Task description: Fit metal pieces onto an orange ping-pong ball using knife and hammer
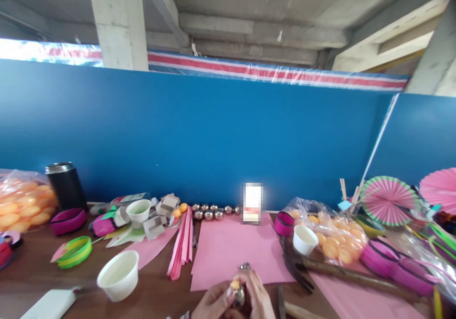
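Note:
Low in the middle of the head view, my left hand [215,302] and my right hand [259,296] come together over the near edge of the pink paper [237,243]. Between them is a shiny silver ball [239,297], with a small patch of orange beside my left thumb; whether the orange belongs to the ball I cannot tell. Fingers of both hands close round it. Just beyond my right fingertips a second silver piece [244,266] shows, partly hidden. Several silver balls [213,213] stand in rows behind the paper.
White paper bowls [119,276] sit left and right. A hammer [356,271] lies at right by a bag of orange balls [335,240]. Pink paper strips [181,248], magenta rolls [284,224], a black flask [66,186] and a paper fan [390,200] surround the workspace. A blue partition [228,138] stands behind.

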A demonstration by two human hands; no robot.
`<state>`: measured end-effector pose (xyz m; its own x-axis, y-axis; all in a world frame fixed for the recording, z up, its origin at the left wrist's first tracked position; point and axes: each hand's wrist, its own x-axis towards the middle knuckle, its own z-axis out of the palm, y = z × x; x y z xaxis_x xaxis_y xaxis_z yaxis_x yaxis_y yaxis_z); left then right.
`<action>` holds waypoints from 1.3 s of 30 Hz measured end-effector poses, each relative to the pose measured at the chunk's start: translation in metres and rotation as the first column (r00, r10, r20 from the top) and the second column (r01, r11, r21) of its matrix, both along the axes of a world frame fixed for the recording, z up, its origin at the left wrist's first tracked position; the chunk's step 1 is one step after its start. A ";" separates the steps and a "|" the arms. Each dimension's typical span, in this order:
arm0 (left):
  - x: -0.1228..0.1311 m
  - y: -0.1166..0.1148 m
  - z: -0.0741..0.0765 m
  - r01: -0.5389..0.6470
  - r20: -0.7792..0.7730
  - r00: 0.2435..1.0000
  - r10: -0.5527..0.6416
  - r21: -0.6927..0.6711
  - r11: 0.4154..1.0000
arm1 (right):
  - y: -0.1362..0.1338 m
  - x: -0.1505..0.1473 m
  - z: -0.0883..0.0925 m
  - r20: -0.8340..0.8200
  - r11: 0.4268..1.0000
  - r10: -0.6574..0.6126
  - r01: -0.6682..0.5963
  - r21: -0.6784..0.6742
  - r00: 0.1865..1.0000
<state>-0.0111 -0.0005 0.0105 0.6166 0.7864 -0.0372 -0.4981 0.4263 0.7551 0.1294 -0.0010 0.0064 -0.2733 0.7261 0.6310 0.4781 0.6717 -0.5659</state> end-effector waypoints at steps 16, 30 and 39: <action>0.006 -0.007 0.009 -0.153 0.025 0.987 0.158 -0.136 0.979 | -0.009 -0.002 0.016 -0.114 0.981 -0.057 0.034 -0.192 0.992; -0.003 -0.007 0.012 -0.171 0.051 0.983 0.175 -0.081 0.982 | -0.014 0.015 0.037 0.040 0.988 -0.139 0.142 -0.059 0.989; -0.003 0.001 0.008 -0.354 0.055 0.932 0.359 -0.084 0.931 | 0.009 0.063 0.048 0.268 0.923 -0.377 0.383 0.035 0.886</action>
<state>-0.0139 0.0004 0.0188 0.2990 0.9518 -0.0688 -0.6763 0.2623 0.6884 0.1923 0.0081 0.0539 -0.1286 0.8188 0.5595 0.8281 0.3991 -0.3937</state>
